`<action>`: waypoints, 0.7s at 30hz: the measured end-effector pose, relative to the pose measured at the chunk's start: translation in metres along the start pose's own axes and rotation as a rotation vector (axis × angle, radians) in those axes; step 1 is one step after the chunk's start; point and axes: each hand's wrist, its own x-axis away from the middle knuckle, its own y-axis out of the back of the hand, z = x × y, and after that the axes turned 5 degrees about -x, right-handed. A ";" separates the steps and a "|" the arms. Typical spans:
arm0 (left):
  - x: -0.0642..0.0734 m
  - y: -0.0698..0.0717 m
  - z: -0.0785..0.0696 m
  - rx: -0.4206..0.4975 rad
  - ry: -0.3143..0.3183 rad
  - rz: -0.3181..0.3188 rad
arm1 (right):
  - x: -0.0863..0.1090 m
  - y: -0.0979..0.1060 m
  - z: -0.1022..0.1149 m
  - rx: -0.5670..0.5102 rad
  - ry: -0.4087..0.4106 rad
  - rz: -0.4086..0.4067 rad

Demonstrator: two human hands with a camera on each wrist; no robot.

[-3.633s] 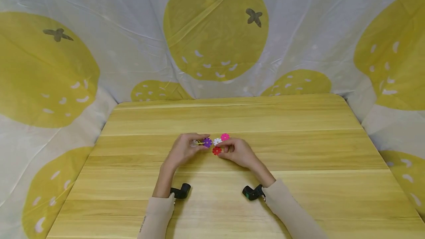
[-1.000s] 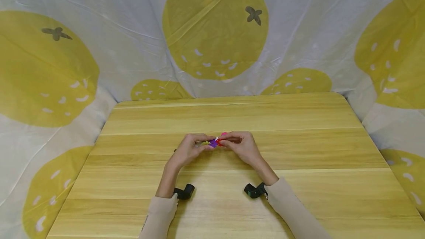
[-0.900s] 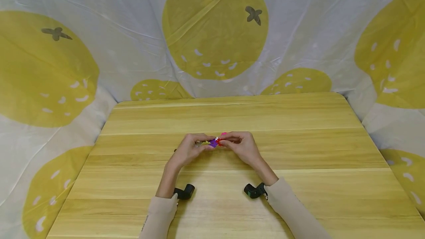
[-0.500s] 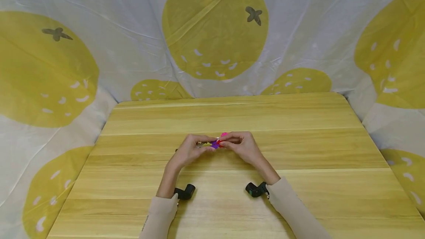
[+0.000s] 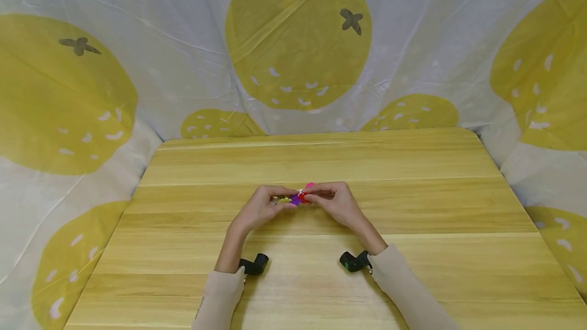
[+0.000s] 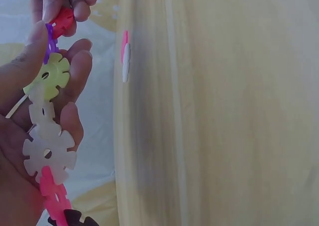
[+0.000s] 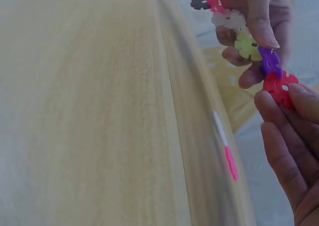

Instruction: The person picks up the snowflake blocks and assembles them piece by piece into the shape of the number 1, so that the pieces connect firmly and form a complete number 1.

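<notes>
My left hand (image 5: 259, 210) holds a chain of notched plastic snowflake discs, with its thumb and fingers at the purple disc (image 7: 270, 61). Behind that come a yellow-green disc (image 7: 246, 47), whitish discs (image 6: 55, 156), a pink disc (image 6: 54, 193) and a black disc (image 6: 79, 220) at the tail. Between thumb and fingers, my right hand (image 5: 339, 205) pinches a red snowflake disc (image 7: 279, 88). The red disc's edge meets the purple one at an angle; how deep the slots sit together I cannot tell.
A loose white disc (image 7: 219, 127) and a bright pink disc (image 7: 231, 163) lie touching or nearly so on the wooden table (image 5: 390, 177), just beyond the hands. A patterned cloth (image 5: 293, 39) hangs behind the table. Black wrist cameras (image 5: 353, 262) sit on both wrists.
Earlier the right fingers were at the red disc near the table, apart from the purple one. The red disc is now lifted against the purple disc, and the hands are closer together.
</notes>
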 end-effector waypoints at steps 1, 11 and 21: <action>0.000 0.000 0.000 0.001 0.001 0.006 | 0.000 0.000 0.000 0.000 -0.001 0.002; 0.001 0.001 0.000 -0.037 0.041 0.056 | -0.002 -0.002 -0.002 -0.034 -0.021 0.018; -0.001 -0.005 -0.003 -0.157 -0.014 -0.050 | -0.002 -0.003 -0.003 -0.145 -0.101 -0.020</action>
